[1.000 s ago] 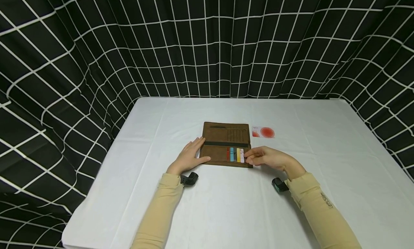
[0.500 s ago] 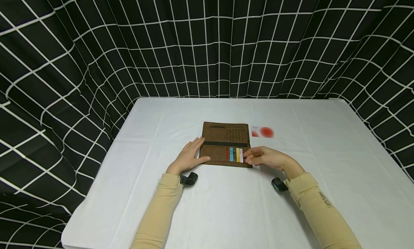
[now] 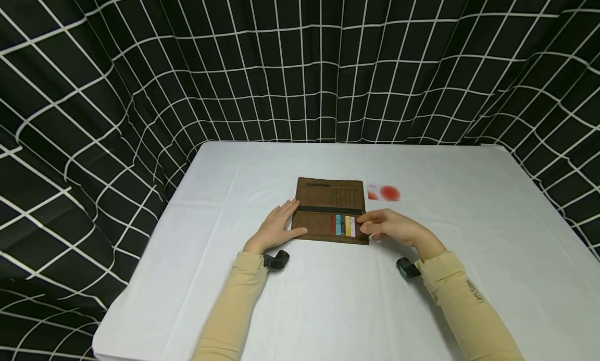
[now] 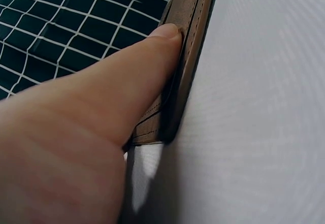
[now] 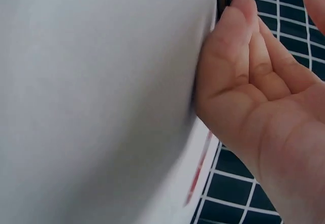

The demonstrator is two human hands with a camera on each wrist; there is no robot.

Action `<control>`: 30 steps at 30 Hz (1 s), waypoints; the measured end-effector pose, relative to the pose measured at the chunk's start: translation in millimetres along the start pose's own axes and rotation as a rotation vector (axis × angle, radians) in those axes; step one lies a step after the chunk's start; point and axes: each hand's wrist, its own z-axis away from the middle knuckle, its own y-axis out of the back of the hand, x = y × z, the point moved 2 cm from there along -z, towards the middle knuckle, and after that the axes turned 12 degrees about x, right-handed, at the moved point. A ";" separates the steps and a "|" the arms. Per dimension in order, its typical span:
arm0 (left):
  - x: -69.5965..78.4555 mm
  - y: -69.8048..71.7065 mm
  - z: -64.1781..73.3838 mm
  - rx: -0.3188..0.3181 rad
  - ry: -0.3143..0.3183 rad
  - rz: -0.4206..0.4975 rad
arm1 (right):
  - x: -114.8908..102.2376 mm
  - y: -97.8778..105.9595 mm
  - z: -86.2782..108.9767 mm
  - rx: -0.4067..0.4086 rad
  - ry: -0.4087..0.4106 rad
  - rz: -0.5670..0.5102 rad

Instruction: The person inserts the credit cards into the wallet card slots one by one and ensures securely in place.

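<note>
A brown wallet (image 3: 315, 231) lies unfolded on the table, a dark band across its middle. Several cards (image 3: 347, 226) with red, blue, yellow and white faces stand in its near-half slots, toward the right. My left hand (image 3: 272, 231) rests along the wallet's left edge, fingers extended; in the left wrist view its thumb (image 4: 147, 61) presses on the stitched border. At the right edge, beside the white card, my right hand (image 3: 391, 228) has its fingertips on the wallet. The right wrist view shows bent fingers (image 5: 238, 46) against that edge, the thumb apart from them.
A loose white card with a red circle (image 3: 389, 193) lies flat just beyond the wallet's right side. White cloth covers the table (image 3: 328, 298). A black curtain with white grid lines (image 3: 300, 64) hangs behind and at both sides.
The right thumb has drawn back slightly from the wallet's right edge. The left hand keeps its place on the wallet; the whole head view has shifted a little.
</note>
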 end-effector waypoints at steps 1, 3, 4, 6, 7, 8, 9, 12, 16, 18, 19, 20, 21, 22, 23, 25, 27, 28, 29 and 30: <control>0.0 -0.1 -0.3 0.000 0.001 -0.002 | -0.3 2.3 -0.1 0.014 -0.005 -0.003; 0.4 -0.1 -0.7 0.002 -0.001 0.002 | -1.1 7.2 -0.5 0.044 -0.010 -0.009; 0.6 0.0 -0.7 0.001 0.001 0.004 | -1.3 9.8 -0.8 0.060 -0.008 -0.010; 0.7 0.1 -0.7 0.000 0.001 0.006 | -1.5 14.9 -1.2 0.090 0.007 -0.009; 0.7 0.1 -0.6 -0.001 0.004 0.007 | -0.9 17.7 -1.3 0.100 0.020 -0.010; 0.8 0.2 -0.4 0.000 0.003 0.010 | -0.3 20.5 -1.2 0.111 0.035 -0.005; 0.5 0.2 -0.2 0.001 0.003 0.009 | 0.6 23.3 -1.2 0.122 0.049 -0.002; -0.2 0.1 0.2 0.006 0.003 0.015 | 3.1 31.4 -0.7 0.164 0.066 0.006; -1.5 -0.2 0.6 0.003 0.008 0.008 | 4.2 41.3 -1.5 0.232 0.067 0.015; -1.8 -0.3 0.9 0.003 0.010 0.007 | 3.8 45.9 -2.5 0.263 0.062 0.003; -1.7 -0.2 1.1 0.006 0.008 0.008 | 3.4 48.1 -3.2 0.279 0.057 0.001; -1.7 -0.2 1.2 0.006 0.010 0.008 | 2.8 49.9 -3.9 0.293 0.049 -0.006; -1.5 -0.1 1.3 0.006 0.010 0.011 | 2.2 51.9 -4.5 0.304 0.045 -0.012; -1.3 0.0 1.5 0.008 0.009 0.013 | 1.7 53.8 -5.4 0.315 0.037 -0.019; -1.2 0.0 1.6 0.009 0.008 0.012 | 0.9 55.4 -6.2 0.323 0.029 -0.027; -0.7 0.2 1.6 0.008 0.008 0.009 | -0.5 58.7 -7.8 0.343 0.020 -0.049; -0.2 0.4 1.5 0.005 0.009 0.009 | -1.3 62.5 -9.4 0.371 0.022 -0.079; 0.0 0.5 1.4 0.004 0.008 0.008 | -1.7 64.2 -10.0 0.387 0.023 -0.090; 0.2 0.6 1.2 0.002 0.010 0.008 | -2.1 65.8 -10.5 0.402 0.027 -0.104; 0.4 0.8 1.0 0.000 0.012 0.008 | -2.2 67.5 -11.1 0.418 0.034 -0.111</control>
